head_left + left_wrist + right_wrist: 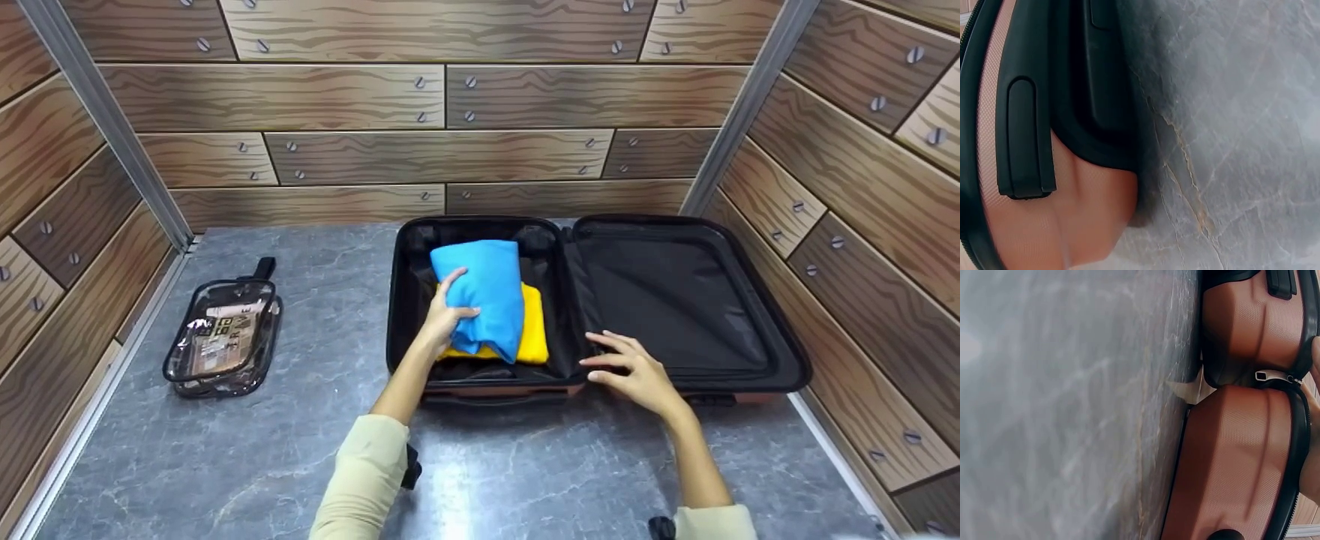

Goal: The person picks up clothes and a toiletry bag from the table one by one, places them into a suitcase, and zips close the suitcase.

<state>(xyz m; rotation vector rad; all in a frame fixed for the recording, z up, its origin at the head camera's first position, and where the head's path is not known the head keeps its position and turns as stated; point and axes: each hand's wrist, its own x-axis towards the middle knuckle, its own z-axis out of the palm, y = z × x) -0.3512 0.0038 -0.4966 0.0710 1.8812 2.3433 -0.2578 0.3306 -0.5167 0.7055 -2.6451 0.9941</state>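
Note:
An orange-shelled suitcase (487, 390) lies open with its black inside showing. Over its left half, my left hand (439, 321) grips the left side of a folded blue cloth (491, 281), thumb and a finger on top; its other fingers are hidden. Beneath the blue cloth is a folded yellow cloth (534, 326), partly covered. My right hand (634, 376) is by the front of the join between the two halves, fingers spread and holding nothing. In the left wrist view only the suitcase's side and black handle (1024, 135) appear, no hand. Part of the right hand (1311, 461) shows at the right wrist view's edge.
A clear pouch (225, 337) with black trim and packets inside lies on the grey marbled surface (330, 465) at left. The suitcase's right half (675, 300) lies flat near the right wall. Wood-patterned panels (450, 97) enclose the back and sides.

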